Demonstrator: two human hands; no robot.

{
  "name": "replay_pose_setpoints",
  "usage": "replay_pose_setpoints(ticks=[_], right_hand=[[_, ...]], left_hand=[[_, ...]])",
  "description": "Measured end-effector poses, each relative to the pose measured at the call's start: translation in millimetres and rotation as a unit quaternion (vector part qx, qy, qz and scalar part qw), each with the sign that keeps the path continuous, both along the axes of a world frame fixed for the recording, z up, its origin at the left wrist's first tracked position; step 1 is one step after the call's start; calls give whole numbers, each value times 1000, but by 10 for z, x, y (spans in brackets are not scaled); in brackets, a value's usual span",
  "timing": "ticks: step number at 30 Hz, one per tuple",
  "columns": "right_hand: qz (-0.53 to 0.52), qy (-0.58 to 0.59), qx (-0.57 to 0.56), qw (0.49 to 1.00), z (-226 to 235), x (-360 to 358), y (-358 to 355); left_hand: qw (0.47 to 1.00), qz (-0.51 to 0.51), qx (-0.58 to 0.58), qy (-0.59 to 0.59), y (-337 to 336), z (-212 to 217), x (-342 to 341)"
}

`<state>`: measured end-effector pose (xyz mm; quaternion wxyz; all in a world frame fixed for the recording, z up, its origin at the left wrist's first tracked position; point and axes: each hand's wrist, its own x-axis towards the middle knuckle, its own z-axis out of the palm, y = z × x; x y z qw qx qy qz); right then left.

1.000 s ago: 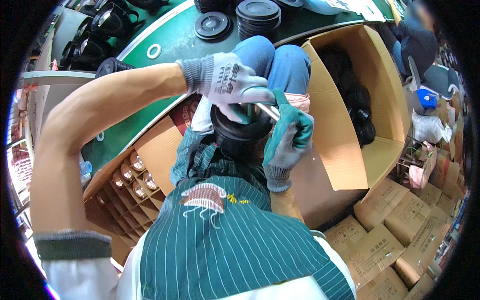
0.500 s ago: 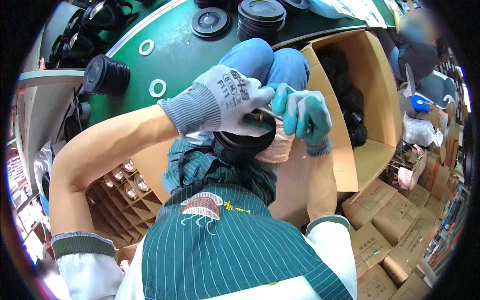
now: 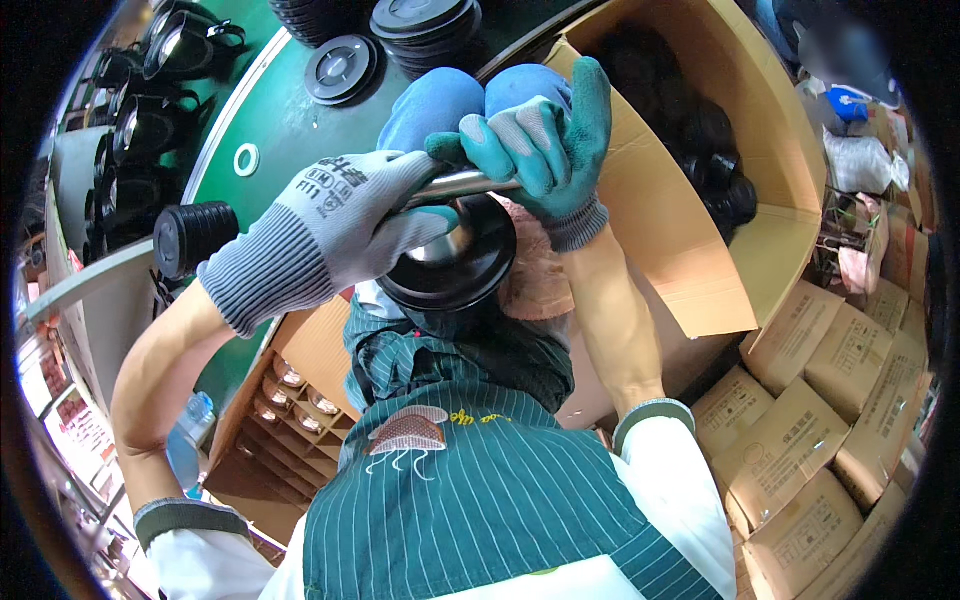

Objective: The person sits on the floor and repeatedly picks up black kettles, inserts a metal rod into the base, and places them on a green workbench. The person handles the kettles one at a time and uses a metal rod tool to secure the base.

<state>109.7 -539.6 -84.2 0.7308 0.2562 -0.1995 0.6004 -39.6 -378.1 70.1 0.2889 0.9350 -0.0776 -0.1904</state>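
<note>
My left hand (image 3: 365, 215), in a grey glove with teal fingertips, is closed round a shiny metal bar-like piece (image 3: 462, 184). The kind of this piece I cannot make out. Its right end meets my right hand (image 3: 545, 160), whose gloved fingers curl at it while one digit points up. Below the metal piece, on my lap, sits a black round part (image 3: 455, 285) with a broad rim and shiny metal in its middle. Whether the two are joined is hidden by my left fingers. Crumpled pinkish plastic (image 3: 535, 270) lies against the round part's right side.
On the green table (image 3: 290, 130) are stacked black lids (image 3: 425, 25), a flat lid pile (image 3: 343, 68) and a white ring (image 3: 246, 159). Black pots (image 3: 145, 125) stand far left. An open carton (image 3: 780, 215) holds black parts. A divided box (image 3: 270, 450) lies left; cartons (image 3: 800, 440) fill the right.
My hands have drawn apart, and more of the metal piece shows between them. A digit of my right hand now sticks up. The whole view has shifted and turned.
</note>
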Motion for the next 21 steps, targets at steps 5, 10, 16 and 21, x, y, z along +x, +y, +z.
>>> replay_pose_setpoints(ticks=[5, 10, 16, 21], right_hand=[[-180, -16, -176, 968, 326, -210, -219], [-336, -243, -253, 874, 146, -212, -47], [-78, -114, -169, 976, -218, -116, 460], [18, -126, -53, 990, -366, -256, 932]], left_hand=[[997, -13, 61, -41, -39, 132, 69], [998, 49, 6, 48, -89, 166, -47], [986, 167, -6, -1, -353, 138, -286], [912, 389, 1, 128, -769, 48, -502]])
